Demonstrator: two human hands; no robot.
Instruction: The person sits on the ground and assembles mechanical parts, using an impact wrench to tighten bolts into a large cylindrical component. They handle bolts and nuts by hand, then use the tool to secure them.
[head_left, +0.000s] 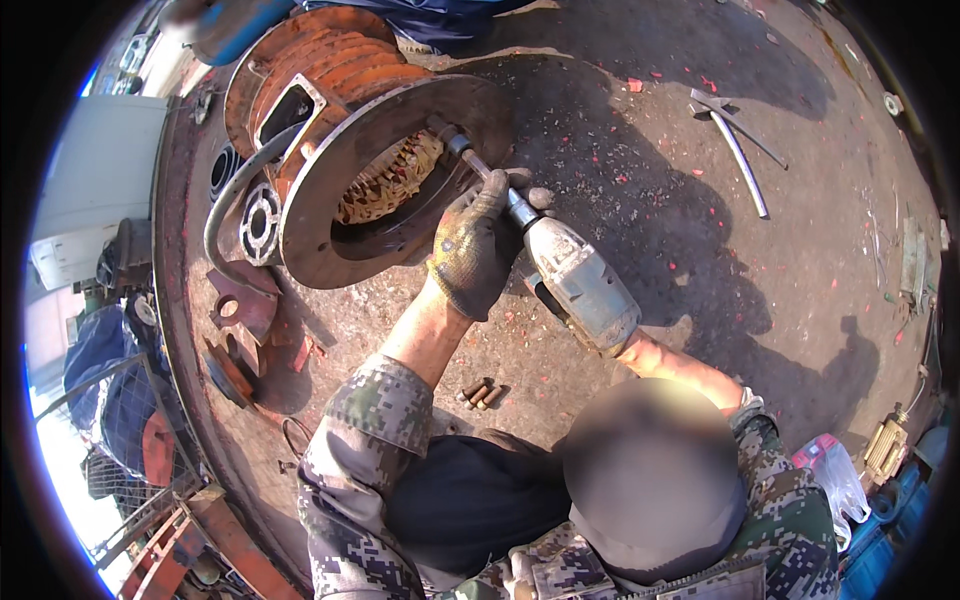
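My left hand [470,243], in a worn, dirty glove, is closed around the front shaft of a grey-green impact wrench [585,285]. My right forearm reaches the rear of that tool; my right hand [632,348] is mostly hidden there, around its handle end. A socket [455,138] on the wrench's extension meets the rim of a round metal flange [310,225]. This flange sits on the end of an orange, ribbed electric motor housing [330,55] lying on its side. Inside its opening, yellowish windings [395,180] show.
Several bolts [482,393] lie on the ground near my left arm. Rusty metal plates [242,305] and a ring-shaped part [260,222] rest left of the housing. Metal bars [740,160] lie at the far right. A plastic bag [838,480] and blue equipment [885,520] stand lower right.
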